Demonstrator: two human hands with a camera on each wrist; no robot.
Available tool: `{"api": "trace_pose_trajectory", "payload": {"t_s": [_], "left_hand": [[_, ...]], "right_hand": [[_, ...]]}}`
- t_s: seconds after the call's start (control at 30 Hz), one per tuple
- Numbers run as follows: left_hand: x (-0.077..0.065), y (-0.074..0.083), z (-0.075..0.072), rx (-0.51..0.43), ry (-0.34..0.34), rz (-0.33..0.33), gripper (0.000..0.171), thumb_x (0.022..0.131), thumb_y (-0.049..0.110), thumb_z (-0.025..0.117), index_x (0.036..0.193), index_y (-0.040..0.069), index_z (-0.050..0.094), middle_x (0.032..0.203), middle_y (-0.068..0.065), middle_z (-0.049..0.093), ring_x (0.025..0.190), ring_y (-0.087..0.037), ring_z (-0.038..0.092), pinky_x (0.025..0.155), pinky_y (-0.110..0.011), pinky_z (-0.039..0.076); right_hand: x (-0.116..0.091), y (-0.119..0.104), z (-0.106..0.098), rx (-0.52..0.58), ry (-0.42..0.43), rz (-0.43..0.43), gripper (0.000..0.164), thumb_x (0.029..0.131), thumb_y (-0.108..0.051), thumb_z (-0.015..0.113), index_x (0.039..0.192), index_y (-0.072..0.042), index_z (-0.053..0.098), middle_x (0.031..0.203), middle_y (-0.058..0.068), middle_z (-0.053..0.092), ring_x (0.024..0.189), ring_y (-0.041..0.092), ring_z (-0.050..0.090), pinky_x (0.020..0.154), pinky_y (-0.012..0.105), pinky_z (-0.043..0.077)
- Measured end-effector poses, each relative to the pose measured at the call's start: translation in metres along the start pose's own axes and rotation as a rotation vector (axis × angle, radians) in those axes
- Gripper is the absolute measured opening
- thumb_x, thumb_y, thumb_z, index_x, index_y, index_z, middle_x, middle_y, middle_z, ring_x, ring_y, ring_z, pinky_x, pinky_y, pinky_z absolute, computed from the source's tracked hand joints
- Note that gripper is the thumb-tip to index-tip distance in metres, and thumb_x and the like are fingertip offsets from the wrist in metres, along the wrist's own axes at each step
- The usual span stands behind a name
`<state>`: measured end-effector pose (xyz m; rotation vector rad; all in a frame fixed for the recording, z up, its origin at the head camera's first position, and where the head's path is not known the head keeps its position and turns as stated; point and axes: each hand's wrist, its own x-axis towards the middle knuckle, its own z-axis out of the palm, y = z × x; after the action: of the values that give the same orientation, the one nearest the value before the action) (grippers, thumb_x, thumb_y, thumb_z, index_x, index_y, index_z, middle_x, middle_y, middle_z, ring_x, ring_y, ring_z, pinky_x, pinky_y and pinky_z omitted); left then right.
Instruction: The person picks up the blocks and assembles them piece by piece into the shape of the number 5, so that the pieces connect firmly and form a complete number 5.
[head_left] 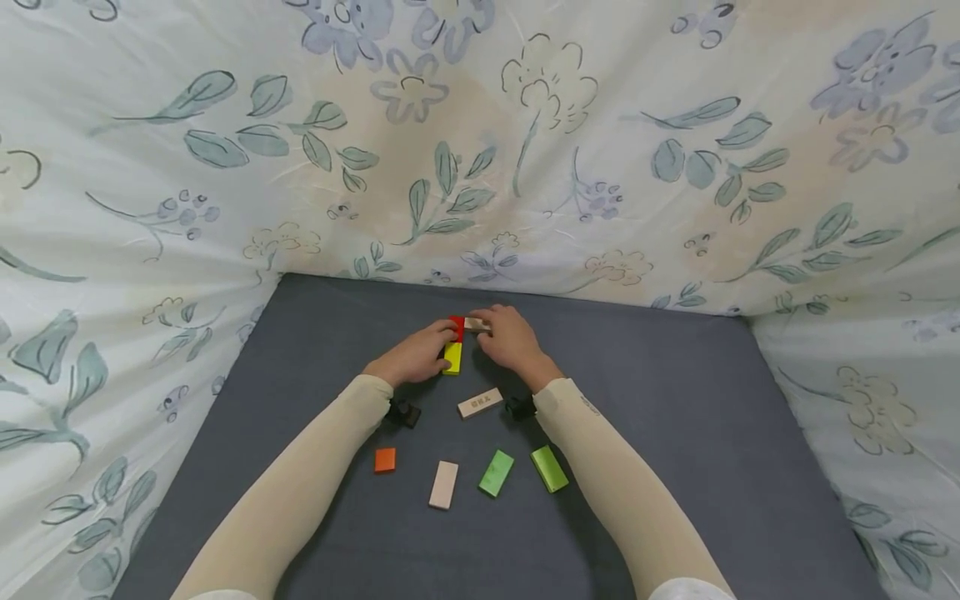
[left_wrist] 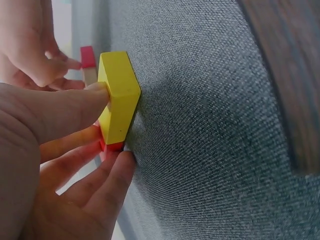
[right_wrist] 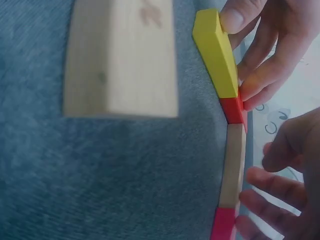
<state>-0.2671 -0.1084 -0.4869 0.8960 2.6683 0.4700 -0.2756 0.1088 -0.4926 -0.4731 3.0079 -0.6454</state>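
My left hand (head_left: 412, 357) grips a yellow block (head_left: 452, 358), its thumb on the block's near end. Its other fingers lie along the far side, reaching a red block (right_wrist: 232, 110) that butts against the yellow one. From the red block a plain wooden block (right_wrist: 233, 165) runs off at an angle, and a pinkish-red block (right_wrist: 223, 224) stands at its other end. My right hand (head_left: 513, 340) has its fingers spread, with fingertips touching the wooden and pinkish-red blocks; its thumb is apart from them. In the head view this hand hides the pinkish-red block.
Nearer on the dark grey cloth (head_left: 675, 433) lie a wooden block with printed marks (head_left: 480, 403), an orange block (head_left: 385, 460), a pale block (head_left: 443, 485), a green block (head_left: 497, 473) and a lime block (head_left: 549, 469). Floral fabric (head_left: 450, 167) walls the back and sides.
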Motion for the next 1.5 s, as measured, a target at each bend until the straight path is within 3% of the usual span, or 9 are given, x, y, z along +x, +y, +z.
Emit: {"api": "trace_pose_trajectory", "payload": {"t_s": [0.2, 0.47, 0.7, 1.0, 1.27, 1.5], "left_hand": [[0.002, 0.002, -0.002, -0.022, 0.004, -0.022, 0.056, 0.107, 0.015, 0.071, 0.157, -0.004, 0.052, 0.171, -0.019, 0.033, 0.153, -0.037, 0.041, 0.122, -0.049, 0.037], [0.004, 0.003, -0.002, -0.015, -0.031, -0.043, 0.058, 0.108, 0.017, 0.071, 0.158, -0.004, 0.05, 0.172, -0.019, 0.032, 0.154, -0.036, 0.04, 0.123, -0.049, 0.036], [0.003, 0.004, -0.002, -0.014, -0.024, -0.054, 0.058, 0.107, 0.016, 0.071, 0.158, -0.003, 0.05, 0.172, -0.019, 0.032, 0.154, -0.035, 0.041, 0.123, -0.048, 0.036], [0.0, 0.006, -0.001, 0.006, -0.016, -0.039, 0.057, 0.107, 0.016, 0.071, 0.157, -0.004, 0.05, 0.171, -0.019, 0.033, 0.154, -0.035, 0.042, 0.123, -0.047, 0.035], [-0.001, 0.008, -0.002, 0.001, -0.015, -0.04, 0.056, 0.108, 0.014, 0.069, 0.157, -0.004, 0.05, 0.172, -0.019, 0.033, 0.153, -0.035, 0.042, 0.123, -0.047, 0.036], [-0.005, 0.01, -0.005, -0.015, -0.013, -0.039, 0.056, 0.108, 0.012, 0.068, 0.157, -0.005, 0.05, 0.172, -0.02, 0.032, 0.153, -0.036, 0.042, 0.122, -0.048, 0.037]], "right_hand": [[-0.003, 0.007, -0.005, 0.121, 0.055, -0.016, 0.045, 0.103, -0.01, 0.066, 0.147, -0.012, 0.069, 0.134, 0.011, 0.067, 0.115, 0.03, 0.059, 0.094, 0.047, 0.053], [-0.016, 0.011, -0.012, 0.18, 0.048, -0.054, 0.046, 0.102, -0.008, 0.07, 0.148, -0.011, 0.068, 0.136, 0.012, 0.065, 0.116, 0.03, 0.059, 0.097, 0.05, 0.051], [-0.034, 0.012, -0.023, 0.259, 0.007, -0.084, 0.05, 0.1, -0.01, 0.076, 0.15, -0.01, 0.066, 0.137, 0.013, 0.064, 0.121, 0.036, 0.064, 0.101, 0.052, 0.053], [-0.057, 0.009, -0.03, 0.243, -0.024, -0.14, 0.054, 0.098, -0.012, 0.082, 0.149, -0.011, 0.066, 0.142, 0.011, 0.062, 0.128, 0.037, 0.064, 0.104, 0.055, 0.053], [-0.075, 0.004, -0.028, 0.22, -0.101, -0.173, 0.059, 0.098, -0.018, 0.083, 0.154, -0.015, 0.063, 0.154, 0.01, 0.057, 0.136, 0.034, 0.058, 0.11, 0.057, 0.049], [-0.084, 0.003, -0.016, 0.168, -0.156, -0.22, 0.051, 0.097, -0.015, 0.08, 0.146, -0.011, 0.069, 0.145, 0.007, 0.062, 0.13, 0.027, 0.06, 0.111, 0.051, 0.048]]}}
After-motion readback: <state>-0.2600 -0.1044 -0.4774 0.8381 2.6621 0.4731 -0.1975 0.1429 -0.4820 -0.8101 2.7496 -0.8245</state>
